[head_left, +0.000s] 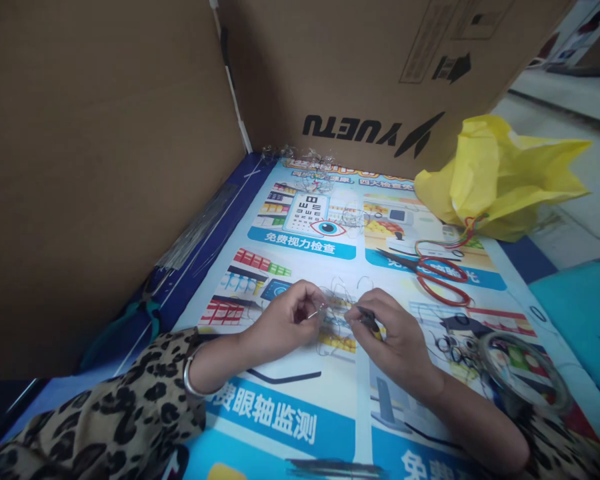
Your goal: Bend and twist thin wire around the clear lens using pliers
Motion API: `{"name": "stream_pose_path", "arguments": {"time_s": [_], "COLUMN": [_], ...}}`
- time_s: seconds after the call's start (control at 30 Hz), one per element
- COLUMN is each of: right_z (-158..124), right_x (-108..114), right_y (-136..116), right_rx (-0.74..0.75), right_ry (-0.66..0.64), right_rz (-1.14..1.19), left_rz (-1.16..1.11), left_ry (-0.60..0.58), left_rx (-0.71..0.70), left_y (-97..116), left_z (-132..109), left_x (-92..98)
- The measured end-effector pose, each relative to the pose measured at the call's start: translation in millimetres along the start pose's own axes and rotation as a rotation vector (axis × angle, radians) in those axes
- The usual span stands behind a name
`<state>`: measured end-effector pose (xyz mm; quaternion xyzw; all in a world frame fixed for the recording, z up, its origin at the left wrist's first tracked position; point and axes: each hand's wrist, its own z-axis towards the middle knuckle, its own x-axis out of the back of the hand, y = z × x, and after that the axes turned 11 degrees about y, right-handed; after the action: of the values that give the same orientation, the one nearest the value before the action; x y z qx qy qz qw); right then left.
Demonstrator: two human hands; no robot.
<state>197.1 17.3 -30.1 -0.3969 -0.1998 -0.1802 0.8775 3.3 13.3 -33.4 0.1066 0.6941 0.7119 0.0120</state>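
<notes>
My left hand point(296, 315) is closed in a pinch on a thin wire piece point(318, 312), near the middle of the printed sheet. Facing it, my right hand point(397, 340) is wrapped round a small pair of pliers point(369, 320) with dark jaws and a bit of yellow on the handle. Most of that tool is hidden by the fingers. Fine bent wires point(341, 292) spread out between and just beyond the two hands. They look tangled, and I cannot tell which of them the left fingers hold.
Red-handled scissors point(443, 277) lie right of centre, below a yellow bag point(500, 177). A clear coil point(523, 373) sits by my right forearm. Teal-handled pliers point(145, 313) and straight wires point(200, 230) lie left. Cardboard walls point(300, 73) stand behind and left. Dark rods point(335, 468) lie in front.
</notes>
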Motion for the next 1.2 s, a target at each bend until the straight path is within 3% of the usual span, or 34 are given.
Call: {"name": "stream_pose_path", "arguments": {"time_s": [0.57,0.9,1.2], "right_z": [0.0,-7.5,-8.7], "right_x": [1.6,0.1,-0.8], "right_y": [-7.0,-1.7,-3.1], "right_rx": [0.034,0.359,0.437], "right_ry": [0.051,0.016,-0.016], "right_rz": [0.014,-0.072,-0.112], "left_rz": [0.02,-0.128,-0.217], "left_ry": [0.072,-0.02,-0.014], "left_rx": [-0.033,-0.015,0.082], "left_y": [-7.3,14.2,8.3], "left_z": [-1.4,-6.0,-7.5], "left_x": [-1.2,0.4,-3.3]}}
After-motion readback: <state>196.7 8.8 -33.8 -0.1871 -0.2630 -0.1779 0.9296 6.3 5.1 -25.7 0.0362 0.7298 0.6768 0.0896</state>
